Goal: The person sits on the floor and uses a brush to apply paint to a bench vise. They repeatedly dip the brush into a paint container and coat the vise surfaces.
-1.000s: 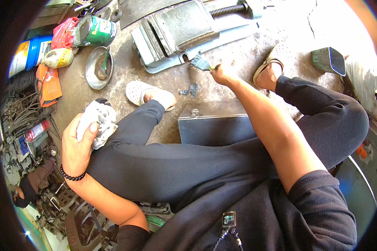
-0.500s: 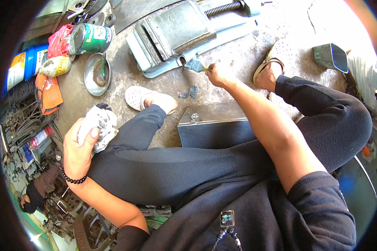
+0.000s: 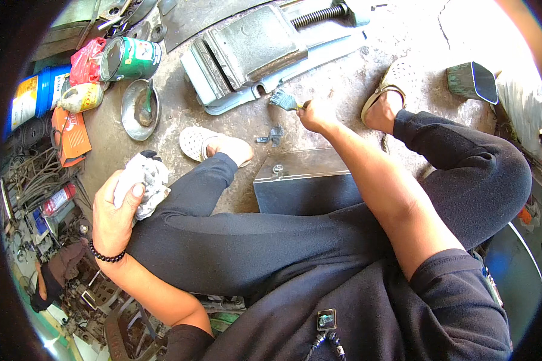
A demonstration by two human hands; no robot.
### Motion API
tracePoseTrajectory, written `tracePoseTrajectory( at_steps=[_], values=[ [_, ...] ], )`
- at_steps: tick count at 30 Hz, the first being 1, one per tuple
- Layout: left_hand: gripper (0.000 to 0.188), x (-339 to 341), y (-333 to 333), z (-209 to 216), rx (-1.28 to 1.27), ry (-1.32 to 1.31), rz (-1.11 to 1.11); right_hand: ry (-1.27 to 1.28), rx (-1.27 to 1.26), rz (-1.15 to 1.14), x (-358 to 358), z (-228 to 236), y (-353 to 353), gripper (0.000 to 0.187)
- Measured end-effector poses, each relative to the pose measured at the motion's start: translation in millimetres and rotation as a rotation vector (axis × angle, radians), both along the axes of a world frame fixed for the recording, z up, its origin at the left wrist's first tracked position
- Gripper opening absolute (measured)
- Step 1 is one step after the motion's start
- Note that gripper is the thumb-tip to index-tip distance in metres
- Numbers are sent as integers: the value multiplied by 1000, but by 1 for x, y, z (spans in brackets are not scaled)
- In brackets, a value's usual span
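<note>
My left hand (image 3: 112,207) is closed round a crumpled white rag (image 3: 152,180) with dark smudges, held over my left thigh. A paintbrush (image 3: 285,100) with grey-blue bristles is pinched in my right hand (image 3: 317,117). Its bristles point left, close to the near edge of a large grey bench vise (image 3: 253,48) lying on the floor. They look slightly apart from the vise. Most of the brush handle is hidden by my fingers. A scrap of grey-blue cloth or paper (image 3: 274,136) lies on the floor below the brush.
A metal box (image 3: 304,180) with a latch stands between my legs. On the left are a metal bowl (image 3: 130,114) with a green-handled brush, a green can (image 3: 140,58), a blue bucket (image 3: 44,90) and an orange box (image 3: 75,138). A green container (image 3: 462,82) stands right. Another person (image 3: 54,277) shows lower left.
My right hand has drawn the paintbrush a little toward me, away from the vise's edge. The left hand keeps hold of the rag in nearly the same place.
</note>
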State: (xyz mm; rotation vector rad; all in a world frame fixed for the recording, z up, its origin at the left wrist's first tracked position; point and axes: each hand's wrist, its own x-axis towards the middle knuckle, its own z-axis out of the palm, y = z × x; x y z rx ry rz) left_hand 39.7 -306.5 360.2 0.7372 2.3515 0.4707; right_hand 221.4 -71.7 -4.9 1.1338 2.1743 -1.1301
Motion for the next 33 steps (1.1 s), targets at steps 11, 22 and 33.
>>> tracePoseTrajectory(
  at_steps=[11, 22, 33],
  values=[
    [38, 0, 6, -4, -32, 15, 7, 70, -28, -19, -11, -5, 5, 33],
    [39, 2, 7, -3, -48, 70, -30, 134, 55, -17, 17, 1, -4, 30],
    [37, 2, 4, -3, -29, -4, 6, 73, -13, -79, -3, -1, -9, 28]
  ],
)
